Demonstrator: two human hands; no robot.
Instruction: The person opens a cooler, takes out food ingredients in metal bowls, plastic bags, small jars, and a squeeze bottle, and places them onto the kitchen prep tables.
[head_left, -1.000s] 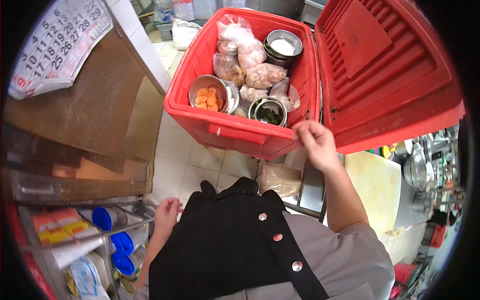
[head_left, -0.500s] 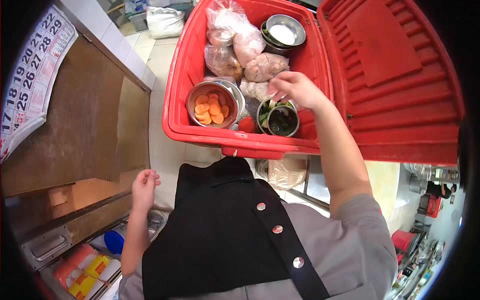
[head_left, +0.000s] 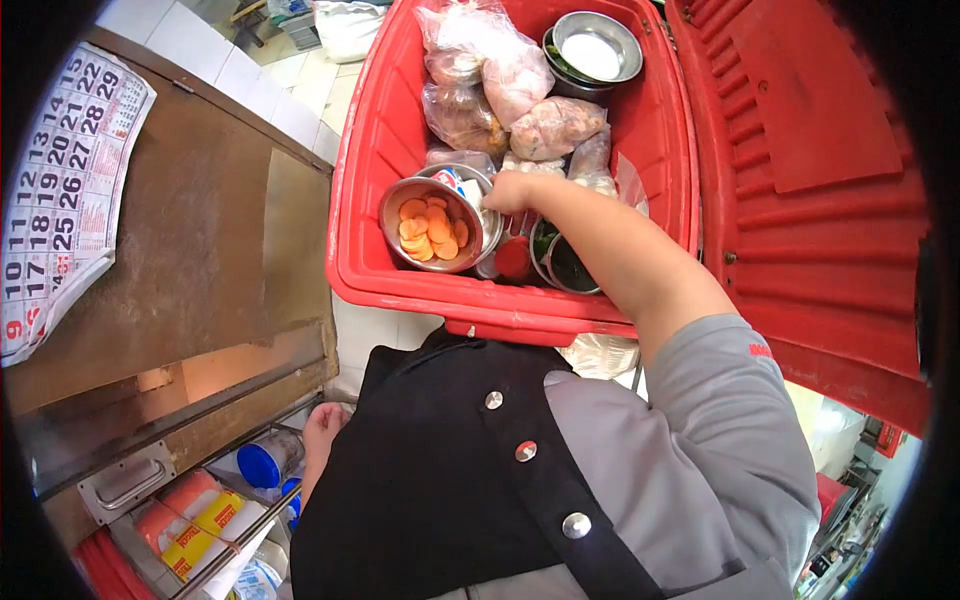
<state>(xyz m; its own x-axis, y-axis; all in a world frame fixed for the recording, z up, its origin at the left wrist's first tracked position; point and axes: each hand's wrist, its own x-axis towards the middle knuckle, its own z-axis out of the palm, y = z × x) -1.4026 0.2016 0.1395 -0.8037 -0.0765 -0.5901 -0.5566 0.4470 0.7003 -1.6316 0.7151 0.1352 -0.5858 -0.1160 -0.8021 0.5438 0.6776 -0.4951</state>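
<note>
My right hand (head_left: 511, 192) reaches into a red cooler box (head_left: 480, 300), its fingers curled at the rim of a metal bowl (head_left: 492, 220). What they pinch is hidden. A blue-and-white packet (head_left: 447, 178) shows in that bowl. Overlapping it is a tilted metal bowl (head_left: 392, 213) of orange carrot slices (head_left: 432, 232). Below my right forearm, metal containers with dark green leaves (head_left: 570, 265) are partly covered. A red-lidded jar (head_left: 513, 258) sits between. My left hand (head_left: 322, 430) hangs low beside my black apron (head_left: 420, 470), fingers curled, partly hidden, with nothing visible in it.
Several clear bags of food (head_left: 515, 90) and stacked metal bowls (head_left: 597, 50) fill the cooler's far part. Its ridged lid (head_left: 810, 180) stands open at right. At left are a brown door (head_left: 190, 230) with a calendar (head_left: 75, 190) and a shelf with a blue-lidded jar (head_left: 262, 465).
My right hand has moved left from above the leafy containers to the bowl beside the carrots. A packet there has come into sight. My left hand has dropped lower, and the view has shifted.
</note>
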